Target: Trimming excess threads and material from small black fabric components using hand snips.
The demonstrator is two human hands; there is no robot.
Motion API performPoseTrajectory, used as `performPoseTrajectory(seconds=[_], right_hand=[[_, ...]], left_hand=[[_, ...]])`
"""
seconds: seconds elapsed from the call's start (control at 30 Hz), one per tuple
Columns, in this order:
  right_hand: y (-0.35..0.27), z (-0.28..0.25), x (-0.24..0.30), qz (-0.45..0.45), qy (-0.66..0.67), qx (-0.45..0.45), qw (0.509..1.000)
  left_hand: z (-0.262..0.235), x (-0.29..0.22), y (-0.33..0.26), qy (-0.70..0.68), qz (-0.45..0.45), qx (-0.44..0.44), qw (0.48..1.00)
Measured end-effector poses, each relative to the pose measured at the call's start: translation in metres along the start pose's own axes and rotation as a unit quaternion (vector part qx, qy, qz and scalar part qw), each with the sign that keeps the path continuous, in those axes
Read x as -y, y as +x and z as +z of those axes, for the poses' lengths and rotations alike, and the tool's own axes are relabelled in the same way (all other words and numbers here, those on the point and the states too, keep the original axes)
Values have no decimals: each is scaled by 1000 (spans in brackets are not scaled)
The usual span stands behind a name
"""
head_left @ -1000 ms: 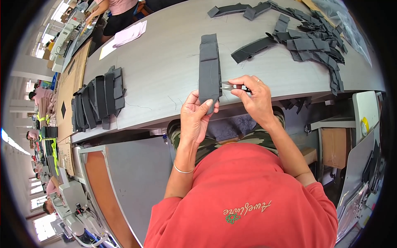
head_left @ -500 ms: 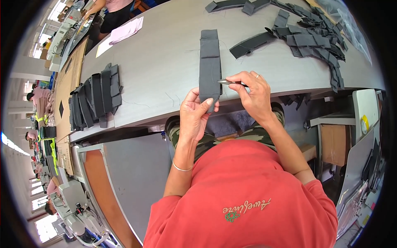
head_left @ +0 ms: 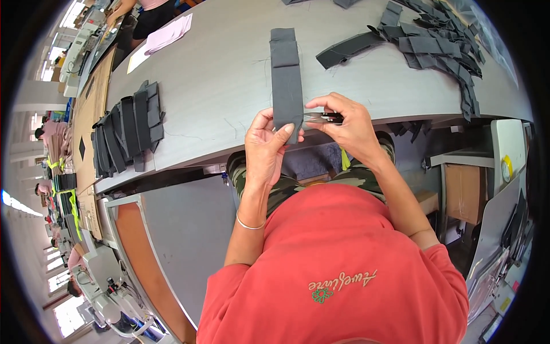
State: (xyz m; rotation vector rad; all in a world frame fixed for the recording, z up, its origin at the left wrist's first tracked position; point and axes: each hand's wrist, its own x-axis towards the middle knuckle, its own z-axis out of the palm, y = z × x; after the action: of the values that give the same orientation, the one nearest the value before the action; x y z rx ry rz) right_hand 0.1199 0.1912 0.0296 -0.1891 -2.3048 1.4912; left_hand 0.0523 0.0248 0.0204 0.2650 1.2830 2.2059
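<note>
A dark grey fabric strip [head_left: 286, 83] with folds across its far part lies lengthwise on the table, its near end off the front edge. My left hand [head_left: 267, 143] pinches that near end, thumb on top. In my right hand [head_left: 349, 126] is a pair of thread snips [head_left: 326, 117] with a dark handle; the blades point left and meet the strip's right edge near my left fingertips. Loose threads stick out along the strip's sides.
Similar strips lie in a neat row [head_left: 129, 129] on the left. A tangled heap of strips [head_left: 435, 49] covers the far right, beside clear plastic. Pink paper sheets [head_left: 169, 34] lie at the far left. Beyond the table, other people work near sewing machines.
The snips have moved down the strip's edge toward my left fingers, and their blades now show more. The strip appears slightly farther left and higher as the view has shifted.
</note>
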Motion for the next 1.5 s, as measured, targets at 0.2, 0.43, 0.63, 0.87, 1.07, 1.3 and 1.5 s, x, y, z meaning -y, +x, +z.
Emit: performPoseTrajectory(seconds=[0.2, 0.43, 0.63, 0.87, 1.07, 1.3, 1.5], right_hand=[[0, -1, -6, 27, 16, 59, 998], [-8, 19, -1, 22, 175, 4, 984], [-8, 21, -16, 81, 225, -5, 971], [-4, 12, -17, 146, 307, 48, 939], [3, 1, -19, 94, 136, -45, 985], [-7, -8, -8, 49, 3, -30, 998], [-13, -3, -2, 16, -80, 0, 997]], left_hand=[[1, 5, 0, 62, 9, 9, 998], [9, 10, 0, 191, 23, -1, 981], [0, 21, 2, 247, 28, 39, 968], [-2, 22, 2, 267, 18, 52, 962], [-8, 11, 5, 74, -12, -13, 997], [-8, 8, 4, 41, -21, -17, 999], [-8, 10, 6, 58, 11, -29, 998]])
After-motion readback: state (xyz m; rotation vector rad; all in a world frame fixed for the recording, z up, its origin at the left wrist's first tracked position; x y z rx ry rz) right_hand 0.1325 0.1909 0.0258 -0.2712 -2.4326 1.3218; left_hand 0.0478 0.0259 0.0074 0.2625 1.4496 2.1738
